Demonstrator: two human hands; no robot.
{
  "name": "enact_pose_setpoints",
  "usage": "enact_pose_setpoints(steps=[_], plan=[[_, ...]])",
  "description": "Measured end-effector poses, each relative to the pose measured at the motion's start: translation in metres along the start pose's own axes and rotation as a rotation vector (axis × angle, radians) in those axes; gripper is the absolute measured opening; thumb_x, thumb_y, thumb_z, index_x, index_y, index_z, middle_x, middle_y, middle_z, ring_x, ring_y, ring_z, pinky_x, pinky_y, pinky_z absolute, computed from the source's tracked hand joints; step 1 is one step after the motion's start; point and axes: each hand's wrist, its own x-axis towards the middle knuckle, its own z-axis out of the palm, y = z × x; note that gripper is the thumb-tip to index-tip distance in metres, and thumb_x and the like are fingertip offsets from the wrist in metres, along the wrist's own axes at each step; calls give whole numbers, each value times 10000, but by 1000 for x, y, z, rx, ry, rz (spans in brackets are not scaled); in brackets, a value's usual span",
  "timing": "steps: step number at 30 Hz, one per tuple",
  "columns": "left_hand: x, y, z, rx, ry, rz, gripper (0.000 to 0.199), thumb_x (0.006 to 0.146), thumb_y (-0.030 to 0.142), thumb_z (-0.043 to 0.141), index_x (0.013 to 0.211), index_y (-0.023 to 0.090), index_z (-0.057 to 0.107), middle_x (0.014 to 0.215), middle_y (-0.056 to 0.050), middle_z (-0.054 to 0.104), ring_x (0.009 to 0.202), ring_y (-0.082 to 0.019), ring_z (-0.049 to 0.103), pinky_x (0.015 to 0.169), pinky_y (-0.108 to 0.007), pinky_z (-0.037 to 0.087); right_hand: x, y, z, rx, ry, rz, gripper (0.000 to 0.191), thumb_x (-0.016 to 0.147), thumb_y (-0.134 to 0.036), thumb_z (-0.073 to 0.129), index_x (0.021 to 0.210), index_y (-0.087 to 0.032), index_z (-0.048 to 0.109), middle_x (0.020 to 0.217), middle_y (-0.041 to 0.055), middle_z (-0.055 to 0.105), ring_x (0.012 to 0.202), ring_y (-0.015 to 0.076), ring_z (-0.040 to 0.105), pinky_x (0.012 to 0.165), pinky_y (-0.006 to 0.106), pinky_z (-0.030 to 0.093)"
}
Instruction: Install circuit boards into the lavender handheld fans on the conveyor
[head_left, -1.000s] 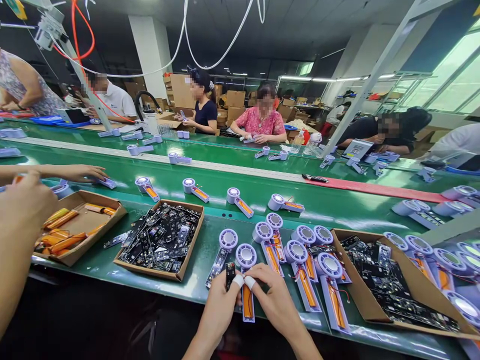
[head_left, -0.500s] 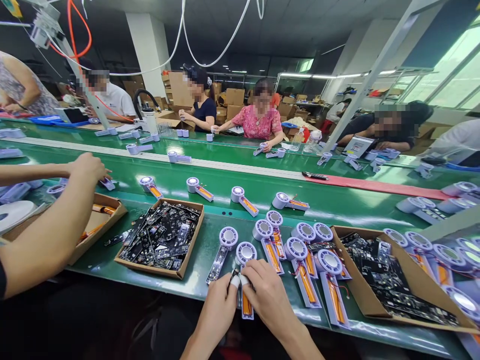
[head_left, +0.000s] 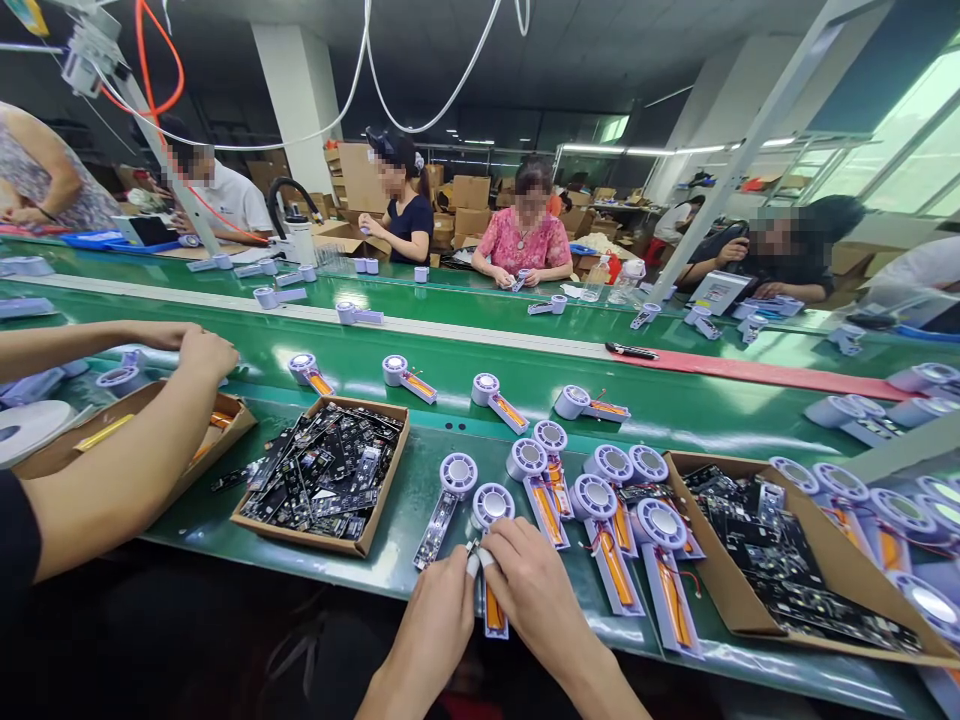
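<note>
Fingertips first: two white-taped fingertips (head_left: 478, 562) press together on a small black circuit part (head_left: 471, 546), pinching it at the top of the handle of a pale lilac plastic handheld fan (head_left: 493, 507). I cannot make out how the remaining fingers sit on the part; they curl inward, close together, with no spread showing.

Hands: my left hand (head_left: 433, 622) and right hand (head_left: 536, 600) stand side by side over the fan, almost touching.

Main item: the fan lies flat on a green conveyor belt (head_left: 420, 445) near its front edge, its round head pointing away from me and a long orange battery (head_left: 494, 607) seated in its handle.

Just beside it: on the left, a matching lilac fan with a black circuit strip (head_left: 436, 527); on the right, a close cluster of lilac fans with orange batteries and red wires (head_left: 600, 530).

Further out: a brown cardboard tray of black circuit boards (head_left: 296, 537) sits to the left, and a second brown cardboard tray of black circuit boards (head_left: 701, 560) sits to the right. Well left, a co-worker's hand (head_left: 206, 352) rests above a shallow cardboard tray (head_left: 240, 425), with a forearm lying across that tray. A spaced row of lilac fans with orange batteries (head_left: 495, 400) runs across the belt beyond.
</note>
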Motion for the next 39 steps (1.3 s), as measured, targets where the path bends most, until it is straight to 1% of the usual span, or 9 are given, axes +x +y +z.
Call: enact_pose_setpoints(steps=[9,13,22,26,29,31,33,36,39], plan=[[2,-6,-20,-30,-134,92,257,955,213,294,753,228,451,687,6,548,654,-181,523,618,-274,321,-2,16,-7,392,-60,51,283,963,-122,447,1146,-275,599,1032,37,578,951,186,563,839,317,461],[4,-7,-18,-36,-153,106,244,946,208,307,737,226,432,673,22,516,630,-167,489,604,-271,299,2,18,-13,445,-113,47,234,961,-161,482,1064,-275,658,957,23,591,912,182,561,815,312,456],[4,-7,-14,-53,-122,75,229,922,176,313,799,217,503,712,-8,570,665,-189,530,624,-276,335,-3,18,-4,538,-50,114,198,925,-169,517,1033,-253,660,1000,37,627,925,199,567,851,339,449],[0,-11,-12,-83,-66,4,289,947,215,260,968,203,548,736,-35,604,705,-217,565,650,-296,384,-11,27,-14,680,32,333,224,907,-274,544,1102,-238,649,1046,50,640,936,208,585,831,325,464],[-6,-14,-8,-158,-13,-72,321,951,241,274,1178,201,498,771,-46,628,736,-236,586,687,-322,421,-17,25,-19,704,56,581,265,900,-381,514,978,-193,684,853,54,647,778,209,582,688,311,468],[-10,-15,-4,-201,9,-105,331,950,256,291,1221,206,473,806,-57,643,771,-250,600,719,-345,440,-18,17,-18,700,3,652,252,858,-387,558,921,-183,691,717,28,607,644,185,535,577,285,427],[-11,-15,-1,-235,27,-90,319,946,252,306,1208,211,484,918,-85,665,869,-259,616,787,-367,451,-16,9,-16,670,4,616,187,826,-333,598,895,-189,696,688,11,588,601,166,507,555,272,400],[-11,-14,2,-291,89,-42,292,931,240,350,1169,216,517,1138,-117,646,1068,-263,592,920,-390,427,-9,1,-12,679,107,483,139,849,-288,591,858,-209,705,806,27,641,703,172,567,644,271,433],[-10,-14,4,-349,124,-48,298,929,266,379,1203,223,488,1133,-108,653,1054,-259,608,915,-395,443,0,-1,-10,809,182,422,132,859,-304,605,879,-215,701,930,44,672,849,195,616,748,276,471]])
